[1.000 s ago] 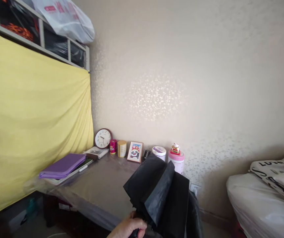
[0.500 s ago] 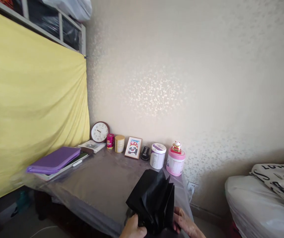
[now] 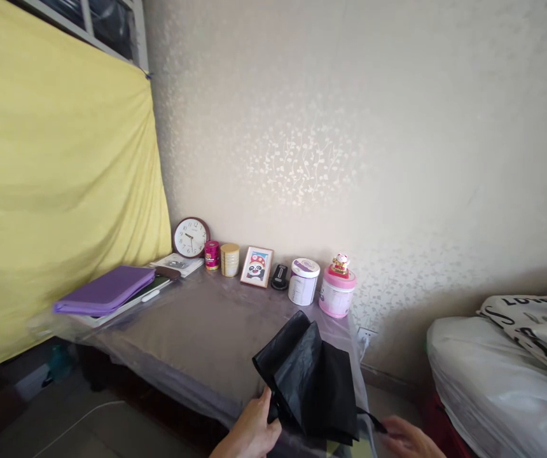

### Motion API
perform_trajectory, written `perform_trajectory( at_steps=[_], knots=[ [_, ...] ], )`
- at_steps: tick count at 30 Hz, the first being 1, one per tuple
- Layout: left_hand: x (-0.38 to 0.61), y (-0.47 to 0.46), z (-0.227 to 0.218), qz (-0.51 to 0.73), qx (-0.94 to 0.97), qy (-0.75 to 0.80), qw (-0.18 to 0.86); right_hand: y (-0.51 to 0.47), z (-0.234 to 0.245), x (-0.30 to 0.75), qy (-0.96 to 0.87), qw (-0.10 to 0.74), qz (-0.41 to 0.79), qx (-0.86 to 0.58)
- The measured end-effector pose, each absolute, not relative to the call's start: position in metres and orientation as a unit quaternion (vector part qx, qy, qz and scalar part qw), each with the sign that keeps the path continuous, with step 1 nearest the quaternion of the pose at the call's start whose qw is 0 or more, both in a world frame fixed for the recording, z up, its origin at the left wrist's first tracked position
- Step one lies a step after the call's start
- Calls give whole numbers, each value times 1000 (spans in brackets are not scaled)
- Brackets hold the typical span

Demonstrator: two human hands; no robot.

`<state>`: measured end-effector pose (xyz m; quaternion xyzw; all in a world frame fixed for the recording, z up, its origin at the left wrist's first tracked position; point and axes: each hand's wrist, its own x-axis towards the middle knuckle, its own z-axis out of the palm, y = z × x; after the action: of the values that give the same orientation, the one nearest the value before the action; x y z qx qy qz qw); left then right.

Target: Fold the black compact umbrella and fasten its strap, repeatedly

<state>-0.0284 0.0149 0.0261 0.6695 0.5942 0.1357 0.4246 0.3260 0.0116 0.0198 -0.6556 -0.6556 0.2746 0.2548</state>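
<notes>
A black folding umbrella [image 3: 314, 381], its cloth loose and pleated, is held over the near right part of the table. My left hand [image 3: 254, 425] is closed round its lower end at the left, and the handle is mostly hidden by the fingers. From the cloth's right side a thin black strap [image 3: 371, 418] runs out to my right hand [image 3: 409, 437], which pinches its end past the table's edge. The right fingers are slightly blurred.
Along the wall stand a clock [image 3: 191, 237], a framed panda picture [image 3: 257, 267], a white tub [image 3: 304, 282] and a pink-lidded tub [image 3: 337, 292] bearing a cat figurine. A purple folder [image 3: 106, 291] lies left on the plastic-covered table [image 3: 182, 337]. A wrapped bundle [image 3: 474, 362] sits at right.
My right hand has moved right, away from the umbrella's cloth, drawing the strap out. The cloth has spread and turned rightward. The camera view has tilted down slightly.
</notes>
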Motion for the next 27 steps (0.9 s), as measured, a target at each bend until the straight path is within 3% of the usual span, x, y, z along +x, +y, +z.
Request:
perform_trajectory(
  at_steps=[4, 9, 14, 27],
  knots=[
    [-26, 11, 30, 122, 717, 618, 300, 27, 47, 300, -680, 333, 171, -630],
    [-23, 8, 28, 94, 734, 628, 242, 42, 90, 223, -745, 373, 94, -545],
    [-27, 3, 21, 65, 756, 625, 184, 57, 95, 178, -811, 321, 1, -489],
    [-27, -4, 27, 51, 759, 612, 216, 79, 114, 147, -828, 214, -107, -507]
  ],
)
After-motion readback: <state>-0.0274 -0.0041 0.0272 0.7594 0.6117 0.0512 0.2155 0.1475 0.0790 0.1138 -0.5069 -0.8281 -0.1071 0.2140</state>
